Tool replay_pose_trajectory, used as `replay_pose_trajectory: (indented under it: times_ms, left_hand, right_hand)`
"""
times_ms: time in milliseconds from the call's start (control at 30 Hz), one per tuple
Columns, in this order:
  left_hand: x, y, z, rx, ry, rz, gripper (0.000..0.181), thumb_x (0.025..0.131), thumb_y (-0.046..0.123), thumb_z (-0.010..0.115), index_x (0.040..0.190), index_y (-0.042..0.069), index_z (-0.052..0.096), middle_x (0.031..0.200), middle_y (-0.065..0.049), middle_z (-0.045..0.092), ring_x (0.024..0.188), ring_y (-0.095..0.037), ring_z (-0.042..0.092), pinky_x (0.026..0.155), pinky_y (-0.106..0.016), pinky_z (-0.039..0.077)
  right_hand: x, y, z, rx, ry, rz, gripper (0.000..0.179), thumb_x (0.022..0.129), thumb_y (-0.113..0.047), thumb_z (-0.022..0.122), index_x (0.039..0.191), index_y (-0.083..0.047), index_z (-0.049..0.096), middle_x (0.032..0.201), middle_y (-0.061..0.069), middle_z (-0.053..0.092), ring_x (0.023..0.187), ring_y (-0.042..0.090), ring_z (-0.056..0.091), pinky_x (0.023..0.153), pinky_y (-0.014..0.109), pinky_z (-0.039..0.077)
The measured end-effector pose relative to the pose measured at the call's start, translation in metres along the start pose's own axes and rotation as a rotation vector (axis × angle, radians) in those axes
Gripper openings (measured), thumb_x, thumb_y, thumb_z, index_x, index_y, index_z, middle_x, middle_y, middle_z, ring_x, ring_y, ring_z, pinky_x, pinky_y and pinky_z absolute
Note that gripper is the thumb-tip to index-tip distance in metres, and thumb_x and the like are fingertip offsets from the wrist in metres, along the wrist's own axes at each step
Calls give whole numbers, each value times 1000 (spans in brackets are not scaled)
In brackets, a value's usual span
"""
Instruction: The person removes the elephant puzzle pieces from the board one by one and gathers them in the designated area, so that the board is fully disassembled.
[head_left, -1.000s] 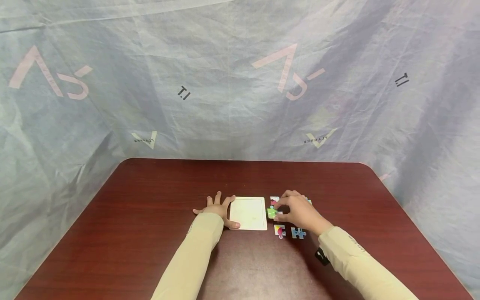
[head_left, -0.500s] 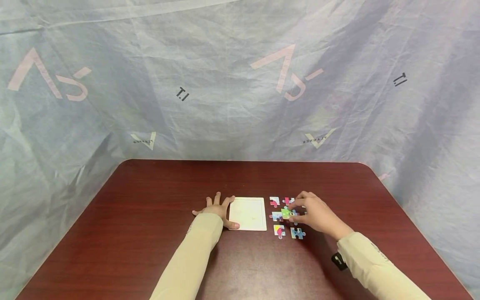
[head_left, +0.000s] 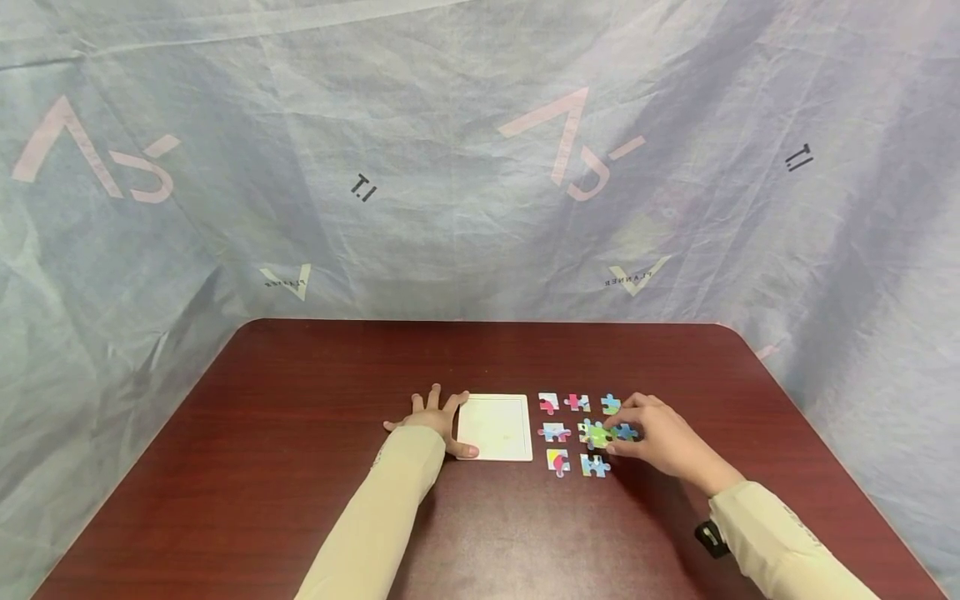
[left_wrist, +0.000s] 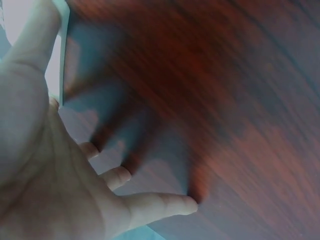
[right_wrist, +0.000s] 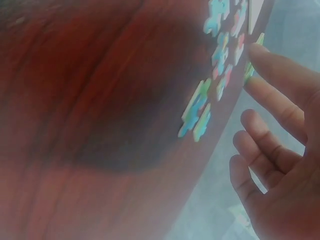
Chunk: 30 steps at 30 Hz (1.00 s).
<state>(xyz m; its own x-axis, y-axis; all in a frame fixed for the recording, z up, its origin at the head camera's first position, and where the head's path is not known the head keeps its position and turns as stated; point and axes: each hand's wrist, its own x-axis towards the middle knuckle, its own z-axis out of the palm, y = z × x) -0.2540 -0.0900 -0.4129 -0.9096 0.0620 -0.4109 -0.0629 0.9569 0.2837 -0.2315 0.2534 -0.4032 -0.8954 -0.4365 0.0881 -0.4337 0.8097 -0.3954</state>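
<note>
My right hand pinches a green puzzle piece between thumb and index finger. In the right wrist view this piece is seen edge-on, held off the table, with the other fingers loosely bent. Under and behind it, part of another jigsaw piece is covered. A blue-green piece lies by the right fingertips. My left hand rests with fingers spread at the left side of a pale square puzzle tray. Its thumb and index finger touch the tray's edge, and the left wrist view shows the thumb over the rim.
Several loose jigsaw pieces lie in rough rows right of the tray, among them a red-and-white one, a yellow-and-red one and a blue one. The dark red table ends at a grey cloth backdrop.
My right hand has moved right with the green piece, from beside the tray to over the middle row, uncovering more pieces. My left hand and the tray have stayed put.
</note>
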Motion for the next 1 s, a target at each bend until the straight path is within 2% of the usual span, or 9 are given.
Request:
replay_pose_trajectory:
  times_ms: [167, 433, 767, 1000]
  left_hand:
    - [-19, 6, -9, -11, 21, 15, 98, 82, 43, 85, 160, 27, 29, 168, -16, 13, 152, -45, 13, 99, -84, 26]
    - [-30, 9, -12, -25, 3, 22, 95, 85, 40, 83, 161, 25, 28, 168, -17, 11, 153, -45, 11, 102, -83, 24]
    - [-30, 6, -15, -56, -14, 29, 95, 86, 40, 83, 161, 25, 27, 168, -19, 9, 153, -47, 8, 102, -84, 21]
    - [-13, -3, -10, -65, -30, 34, 98, 84, 45, 83, 162, 27, 26, 169, -19, 5, 153, -47, 4, 98, -87, 19]
  right_hand:
    - [-7, 6, 2, 9, -26, 35, 24, 84, -26, 85, 106, -17, 78, 107, 3, 59, 102, 29, 56, 81, 48, 52]
    - [-21, 16, 3, 16, -64, 73, 23, 83, -27, 86, 103, -18, 78, 105, 1, 59, 100, 29, 57, 81, 48, 52]
    - [-28, 25, 7, 49, -91, 96, 23, 84, -27, 85, 104, -18, 78, 104, -1, 59, 98, 26, 58, 82, 49, 52]
    - [-27, 23, 10, 52, -87, 80, 23, 83, -25, 86, 104, -18, 78, 104, -2, 60, 98, 26, 58, 83, 49, 52]
